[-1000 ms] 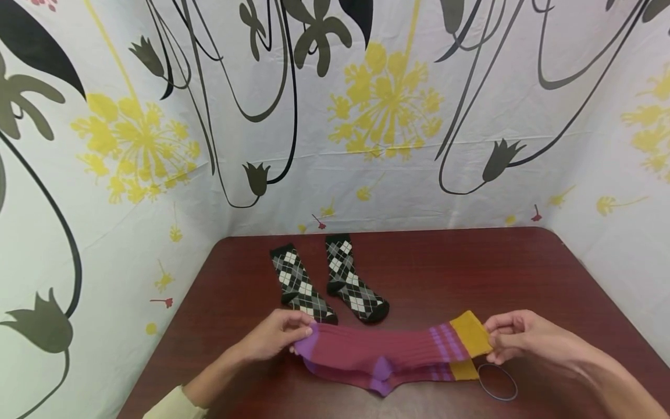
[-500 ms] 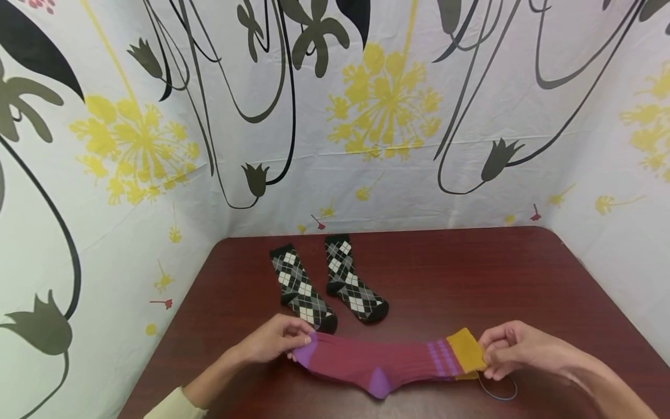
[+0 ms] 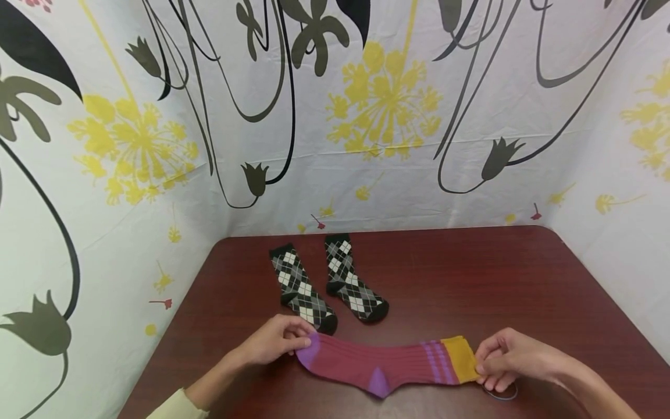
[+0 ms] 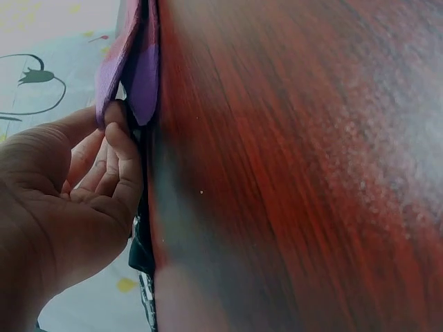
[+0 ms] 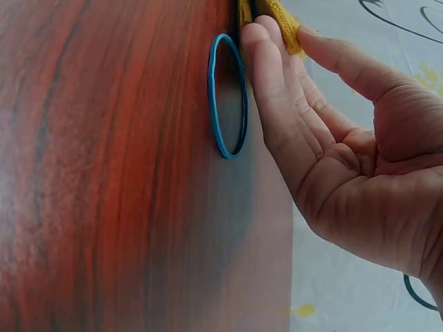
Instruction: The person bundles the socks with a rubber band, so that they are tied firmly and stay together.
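Note:
A maroon sock (image 3: 398, 361) with purple toe and heel and a yellow cuff stretches across the front of the table. My left hand (image 3: 280, 340) pinches its toe. My right hand (image 3: 505, 359) pinches the cuff at the other end. In the head view this sock covers its mate. The left wrist view shows the mate's purple toe (image 4: 144, 83) down at the tabletop, with the held toe raised beside it between thumb and finger. A thin blue rubber band (image 5: 214, 97) lies by my right fingers; in the head view they partly hide the band (image 3: 502, 398).
Two black, grey and white argyle socks (image 3: 300, 285) (image 3: 356, 279) lie further back on the dark red table (image 3: 471, 279), the left one's toe close to my left hand. A white cloth (image 3: 392, 192) with printed flowers hangs behind and along both sides.
Both hands have lowered the upper sock onto its mate, which showed below it a second ago and is now covered. The right hand has moved down and slightly left, now overlapping the rubber band.

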`<state>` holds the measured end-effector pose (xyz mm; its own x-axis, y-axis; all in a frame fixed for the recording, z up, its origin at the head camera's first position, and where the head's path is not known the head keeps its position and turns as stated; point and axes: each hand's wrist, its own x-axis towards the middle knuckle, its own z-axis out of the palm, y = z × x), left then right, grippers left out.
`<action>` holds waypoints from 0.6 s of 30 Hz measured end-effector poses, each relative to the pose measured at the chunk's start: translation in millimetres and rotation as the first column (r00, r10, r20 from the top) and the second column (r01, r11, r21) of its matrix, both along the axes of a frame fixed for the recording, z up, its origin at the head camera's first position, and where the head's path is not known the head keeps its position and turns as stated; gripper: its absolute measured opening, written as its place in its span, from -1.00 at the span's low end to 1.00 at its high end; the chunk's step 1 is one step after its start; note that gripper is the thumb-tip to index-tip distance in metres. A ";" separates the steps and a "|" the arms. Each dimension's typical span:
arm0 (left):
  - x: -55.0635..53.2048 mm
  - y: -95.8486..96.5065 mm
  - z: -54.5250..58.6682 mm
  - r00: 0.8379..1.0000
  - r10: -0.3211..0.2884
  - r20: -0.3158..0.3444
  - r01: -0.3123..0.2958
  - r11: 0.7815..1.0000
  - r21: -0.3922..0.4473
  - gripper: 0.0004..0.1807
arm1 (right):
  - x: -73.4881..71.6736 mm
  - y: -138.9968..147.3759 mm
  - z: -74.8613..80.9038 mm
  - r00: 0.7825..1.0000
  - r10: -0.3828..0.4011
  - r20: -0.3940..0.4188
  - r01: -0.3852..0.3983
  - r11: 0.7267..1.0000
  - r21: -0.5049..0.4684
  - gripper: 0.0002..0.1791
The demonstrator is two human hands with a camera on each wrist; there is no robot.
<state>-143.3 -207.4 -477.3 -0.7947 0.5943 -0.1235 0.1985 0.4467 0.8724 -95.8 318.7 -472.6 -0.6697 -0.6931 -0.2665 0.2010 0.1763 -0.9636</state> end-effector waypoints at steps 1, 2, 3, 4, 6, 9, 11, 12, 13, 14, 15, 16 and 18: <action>0.1 0.2 0.0 1.000 0.005 -0.003 -0.005 1.000 -0.002 -0.82 | 0.0 -0.9 0.5 1.000 -0.008 -0.006 0.009 1.000 0.024 -0.76; 0.2 0.3 0.0 1.000 0.010 -0.006 -0.010 1.000 -0.003 -0.83 | 0.0 -1.9 1.2 1.000 -0.021 -0.015 0.022 0.998 0.050 -0.76; 0.3 0.6 -0.1 1.000 0.013 -0.012 -0.013 1.000 -0.005 -0.83 | -0.1 -2.8 2.1 0.999 -0.036 -0.025 0.038 0.996 0.076 -0.76; 0.4 0.7 -0.2 1.000 0.017 -0.017 -0.017 1.000 -0.006 -0.84 | -0.4 -3.8 3.2 0.998 -0.053 -0.033 0.056 0.993 0.101 -0.75; 0.8 1.1 -0.3 0.999 0.025 -0.021 -0.025 1.000 -0.006 -0.85 | -1.5 -5.8 5.8 0.995 -0.091 -0.042 0.096 0.984 0.148 -0.75; 1.3 1.7 -0.8 0.999 0.034 -0.031 -0.034 0.999 -0.007 -0.86 | -3.5 -9.1 9.2 0.986 -0.155 -0.057 0.164 0.963 0.215 -0.73; 1.9 2.0 -0.8 0.999 0.039 -0.033 -0.039 0.999 -0.010 -0.86 | -5.2 -11.4 10.5 0.979 -0.190 -0.073 0.202 0.946 0.253 -0.72; 2.0 2.2 -0.9 0.999 0.040 -0.036 -0.040 0.999 -0.012 -0.87 | -6.0 -12.6 10.9 0.975 -0.205 -0.088 0.221 0.937 0.270 -0.72; 2.2 2.5 -0.9 0.998 0.040 -0.038 -0.041 0.999 -0.014 -0.87 | -6.8 -13.6 11.1 0.971 -0.217 -0.103 0.238 0.928 0.285 -0.72; 2.3 2.7 -0.9 0.998 0.041 -0.039 -0.042 0.999 -0.016 -0.87 | -7.7 -14.6 11.1 0.967 -0.226 -0.119 0.252 0.921 0.296 -0.73; 2.3 2.9 -1.0 0.998 0.042 -0.039 -0.042 0.999 -0.018 -0.87 | -8.5 -15.6 11.1 0.963 -0.234 -0.135 0.265 0.915 0.305 -0.74; 2.3 3.2 -1.1 0.998 0.042 -0.039 -0.043 0.999 -0.018 -0.87 | -9.0 -16.4 10.9 0.959 -0.237 -0.157 0.276 0.910 0.310 -0.76; 2.2 3.6 -1.3 0.998 0.043 -0.039 -0.043 0.999 -0.018 -0.87 | -10.1 -17.7 10.2 0.951 -0.239 -0.196 0.291 0.903 0.316 -0.79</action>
